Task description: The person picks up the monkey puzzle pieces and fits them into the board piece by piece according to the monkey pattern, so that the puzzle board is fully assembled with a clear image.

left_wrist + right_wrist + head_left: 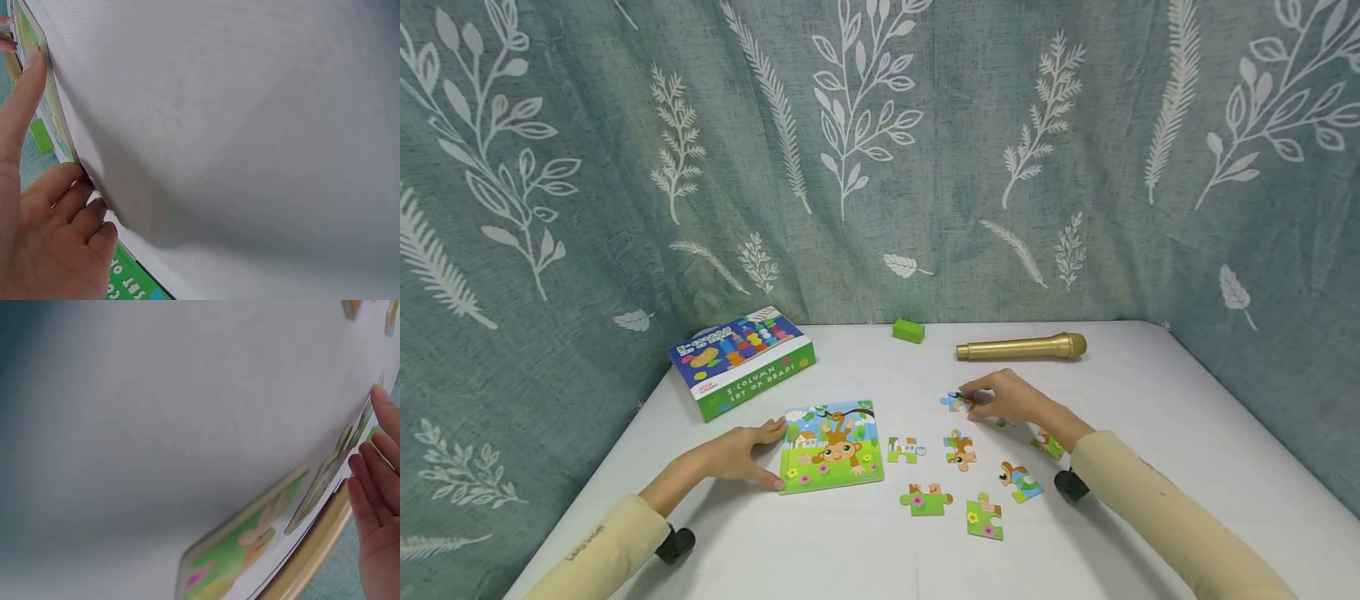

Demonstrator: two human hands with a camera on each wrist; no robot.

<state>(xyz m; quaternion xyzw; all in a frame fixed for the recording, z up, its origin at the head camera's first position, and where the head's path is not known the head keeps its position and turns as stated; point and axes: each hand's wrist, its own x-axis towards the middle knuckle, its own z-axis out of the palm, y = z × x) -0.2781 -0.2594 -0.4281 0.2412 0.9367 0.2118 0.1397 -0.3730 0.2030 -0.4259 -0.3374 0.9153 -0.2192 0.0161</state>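
Observation:
My left hand (741,454) touches the left side of a square monkey picture board (833,447) lying flat. Its thumb is at the near corner and its fingers are farther up that side. To the right, my right hand (1011,398) pinches a blue and brown puzzle piece (953,402) at the table surface. Around it lie loose pieces: a house piece (902,450), a monkey body piece (959,448), a monkey face piece (1021,483), a green edge piece (927,502) and a green corner piece (984,517). Another green piece (1047,444) is partly hidden by the right wrist.
A bead set box (741,358) stands at the back left of the white table. A small green block (908,331) and a gold microphone (1021,347) lie along the back edge. Behind them hangs a leaf-patterned curtain (880,250).

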